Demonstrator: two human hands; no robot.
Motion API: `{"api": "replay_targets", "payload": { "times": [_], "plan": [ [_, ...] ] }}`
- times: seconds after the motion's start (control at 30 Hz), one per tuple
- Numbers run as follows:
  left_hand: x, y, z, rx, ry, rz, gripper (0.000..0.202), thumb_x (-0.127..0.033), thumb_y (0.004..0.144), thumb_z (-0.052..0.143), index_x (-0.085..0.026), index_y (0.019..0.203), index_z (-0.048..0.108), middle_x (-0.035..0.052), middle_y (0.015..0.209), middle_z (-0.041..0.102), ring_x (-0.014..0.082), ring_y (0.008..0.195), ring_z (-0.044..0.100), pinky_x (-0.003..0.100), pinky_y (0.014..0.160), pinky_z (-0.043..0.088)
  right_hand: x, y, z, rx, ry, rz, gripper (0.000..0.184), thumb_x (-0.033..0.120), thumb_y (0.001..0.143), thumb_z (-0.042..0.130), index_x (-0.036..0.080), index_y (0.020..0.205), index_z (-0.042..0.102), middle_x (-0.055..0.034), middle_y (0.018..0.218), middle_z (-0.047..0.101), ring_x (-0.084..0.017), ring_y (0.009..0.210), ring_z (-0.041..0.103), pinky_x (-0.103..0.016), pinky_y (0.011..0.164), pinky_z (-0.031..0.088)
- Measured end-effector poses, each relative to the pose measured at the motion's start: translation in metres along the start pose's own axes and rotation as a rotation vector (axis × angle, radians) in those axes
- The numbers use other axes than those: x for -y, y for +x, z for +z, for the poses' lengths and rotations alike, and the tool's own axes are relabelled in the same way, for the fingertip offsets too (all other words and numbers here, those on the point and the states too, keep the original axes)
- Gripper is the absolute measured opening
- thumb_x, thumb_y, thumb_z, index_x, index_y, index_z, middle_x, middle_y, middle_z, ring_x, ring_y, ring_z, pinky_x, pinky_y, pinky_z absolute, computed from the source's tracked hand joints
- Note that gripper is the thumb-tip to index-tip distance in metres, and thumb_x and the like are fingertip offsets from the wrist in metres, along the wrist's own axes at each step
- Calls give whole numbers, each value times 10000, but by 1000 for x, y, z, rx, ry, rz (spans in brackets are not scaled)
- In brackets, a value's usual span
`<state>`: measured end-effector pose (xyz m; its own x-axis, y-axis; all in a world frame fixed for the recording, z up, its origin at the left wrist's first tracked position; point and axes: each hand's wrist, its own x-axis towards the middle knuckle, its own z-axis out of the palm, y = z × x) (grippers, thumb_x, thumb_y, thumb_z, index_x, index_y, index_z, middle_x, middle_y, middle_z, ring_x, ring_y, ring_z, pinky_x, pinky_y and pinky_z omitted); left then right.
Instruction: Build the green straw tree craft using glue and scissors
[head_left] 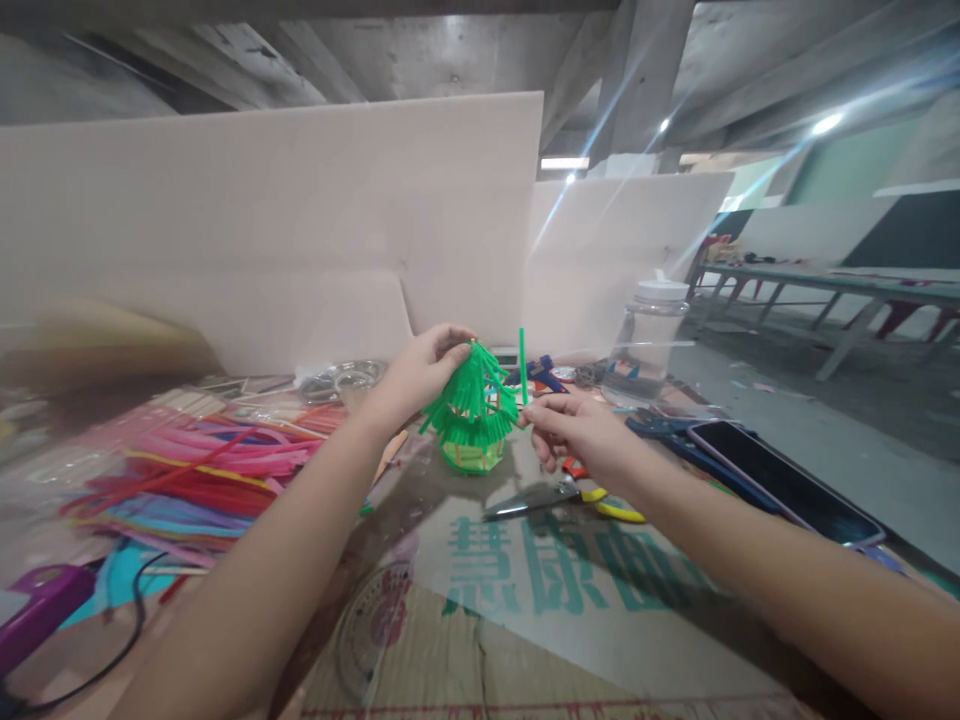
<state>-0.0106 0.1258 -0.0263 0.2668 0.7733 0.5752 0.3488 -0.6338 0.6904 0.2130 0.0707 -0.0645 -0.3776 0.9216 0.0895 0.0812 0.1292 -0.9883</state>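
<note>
A small tiered model like a hut or pavilion (pixel 480 428), its roofs fringed with green pipe-cleaner pieces, stands upright on the table. My left hand (pixel 433 368) grips its top, with thumb and fingers closed around the peak. Just to the model's right, my right hand (pixel 564 425) pinches a straight green pipe cleaner (pixel 523 362) by its lower end, so it points upward. Below that hand lies a pair of scissors (pixel 551 497) with red and yellow handles, blades toward the left. Part of the roof is hidden by my left fingers.
Many coloured pipe cleaners (pixel 202 460) are heaped at left, near a purple device (pixel 45 610) with a black cord. Behind the model lies a blue glue gun (pixel 546 375). A clear water bottle (pixel 651 335) and a phone (pixel 780 480) are at right. White boards (pixel 300 210) stand behind.
</note>
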Motion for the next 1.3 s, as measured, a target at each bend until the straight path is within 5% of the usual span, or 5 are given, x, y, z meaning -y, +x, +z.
{"api": "replay_targets", "payload": {
  "times": [0.17, 0.3, 0.8, 1.03, 1.3],
  "plan": [
    [-3, -3, 0, 29, -43, -22, 346, -434, 868, 604, -157, 1077, 609, 106, 1115, 683, 225, 1043, 631, 366, 918, 483, -5, 13, -46, 9, -705, 24, 262, 399, 856, 510, 175, 772, 617, 31, 497, 553, -100, 432, 470, -227, 466, 361],
    [-8, -5, -3, 80, -48, -45, 373, -412, 836, 660, -157, 1099, 591, 111, 1158, 657, 222, 1064, 620, 355, 918, 482, -14, 22, -63, 7, -952, 79, 253, 355, 844, 518, 180, 707, 640, -2, 549, 591, -135, 512, 520, -255, 514, 345],
    [-5, -5, -4, 102, -40, -42, 352, -402, 889, 582, -180, 1162, 597, 84, 1140, 667, 210, 1055, 623, 330, 890, 496, -14, 22, -73, -34, -1170, -27, 289, 414, 865, 554, 190, 724, 670, -29, 647, 631, -156, 594, 530, -275, 550, 282],
    [-6, -5, -1, 88, -37, -35, 353, -405, 888, 585, -179, 1158, 602, 88, 1144, 669, 214, 1052, 626, 344, 893, 495, -42, 29, -40, -63, -1132, -127, 332, 419, 879, 570, 194, 1111, 644, -57, 887, 688, -172, 759, 594, -251, 627, 346],
    [-16, -8, -5, 141, -33, -36, 363, -434, 860, 618, -177, 1117, 611, 86, 1120, 682, 210, 1004, 633, 329, 859, 489, -61, 38, -18, -84, -1111, -177, 93, 223, 826, 580, 168, 831, 655, -70, 793, 674, -171, 683, 565, -261, 602, 297]
  ]
}}
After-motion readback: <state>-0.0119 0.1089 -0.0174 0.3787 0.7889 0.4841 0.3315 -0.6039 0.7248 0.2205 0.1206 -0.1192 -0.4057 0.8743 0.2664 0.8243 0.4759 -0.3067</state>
